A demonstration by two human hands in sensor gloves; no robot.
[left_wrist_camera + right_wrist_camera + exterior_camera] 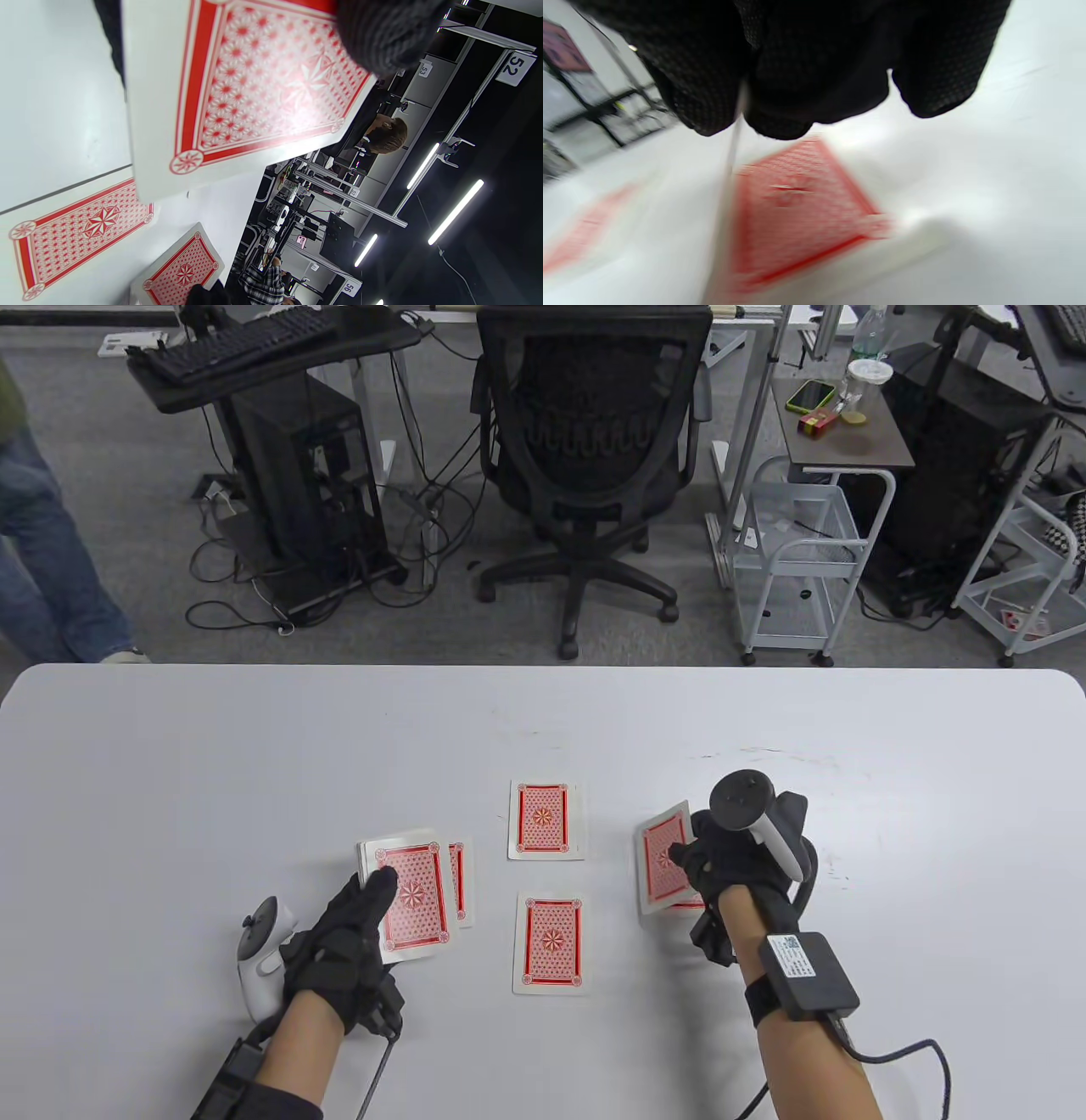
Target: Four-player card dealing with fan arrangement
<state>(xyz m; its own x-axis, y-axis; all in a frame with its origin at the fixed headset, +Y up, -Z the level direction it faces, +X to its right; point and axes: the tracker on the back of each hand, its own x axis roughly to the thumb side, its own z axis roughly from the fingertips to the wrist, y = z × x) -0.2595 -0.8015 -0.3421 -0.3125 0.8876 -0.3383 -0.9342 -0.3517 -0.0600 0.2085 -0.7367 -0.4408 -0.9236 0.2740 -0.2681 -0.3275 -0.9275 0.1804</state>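
Observation:
My left hand (373,899) grips the red-backed deck (411,899), thumb on its top; the deck fills the left wrist view (254,84). A single card (459,882) lies on the table, sticking out from under the deck's right side. Single cards lie face down at the centre (547,831) and near the front (550,943). My right hand (696,857) pinches one card (662,865), seen edge-on in the blurred right wrist view (734,140). That card is held over another card on the table (797,212).
The white table (212,780) reaches to its far edge, with an office chair (594,458) and a white cart (797,560) behind it. The left wrist view shows two of the dealt cards (85,228) (182,267) on the table.

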